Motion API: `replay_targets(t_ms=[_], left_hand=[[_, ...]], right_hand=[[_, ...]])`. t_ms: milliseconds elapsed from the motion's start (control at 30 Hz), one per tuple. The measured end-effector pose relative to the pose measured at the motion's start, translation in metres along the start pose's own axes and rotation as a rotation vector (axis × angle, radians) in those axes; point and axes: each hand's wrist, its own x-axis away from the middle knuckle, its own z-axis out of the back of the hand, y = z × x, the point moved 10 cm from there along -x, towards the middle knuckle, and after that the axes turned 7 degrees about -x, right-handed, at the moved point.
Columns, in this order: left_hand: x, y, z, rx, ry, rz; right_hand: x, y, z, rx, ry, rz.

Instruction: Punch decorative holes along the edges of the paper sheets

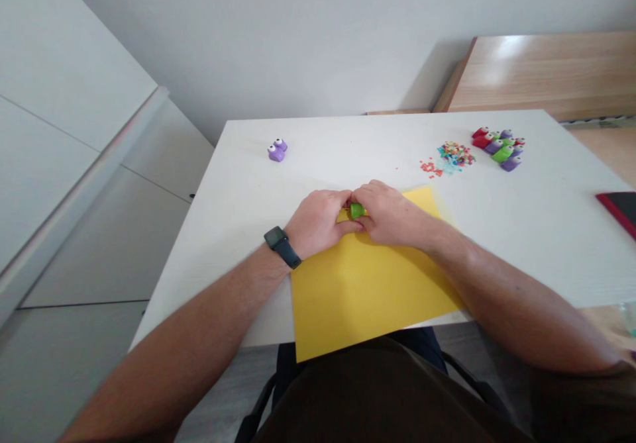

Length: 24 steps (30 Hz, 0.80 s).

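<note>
A small green piece (356,211) sits between the fingertips of both hands, above the upper part of a yellow sheet (377,291). My left hand (322,220), below a dark wristwatch (282,246), is closed on its left side. From the right, my right hand (390,214) pinches the same piece, thumb below and fingers above. The fingers cover part of it. The sheet lies on the white table (223,198) and hangs past its front edge.
Two purple pieces with eyes (277,150) stand at the back left. Toward the back right are scattered colourful beads (454,156), red bits (431,168) and several red, green and purple pieces (499,147). A dark red-edged object (621,210) lies at the right edge.
</note>
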Motion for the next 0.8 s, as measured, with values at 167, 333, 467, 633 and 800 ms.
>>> replay_targets(t_ms=[167, 333, 467, 633, 800], left_hand=[[0.0000, 0.0018, -0.0003, -0.009, -0.009, -0.007], [-0.0005, 0.0004, -0.0014, 0.005, -0.019, -0.004], [-0.0011, -0.0006, -0.0022, 0.015, -0.020, -0.013], [-0.0018, -0.0021, -0.0031, 0.020, -0.026, -0.001], [-0.0007, -0.0036, -0.0002, 0.071, -0.020, 0.031]], right_hand=[[-0.0001, -0.0013, -0.0005, 0.029, 0.011, 0.012], [-0.0003, -0.0023, -0.0019, 0.041, 0.005, 0.016], [-0.0002, -0.0034, -0.0023, 0.054, 0.013, 0.031], [-0.0010, -0.0017, -0.0050, 0.040, 0.006, 0.034], [-0.0012, -0.0015, -0.0027, 0.013, 0.014, 0.040]])
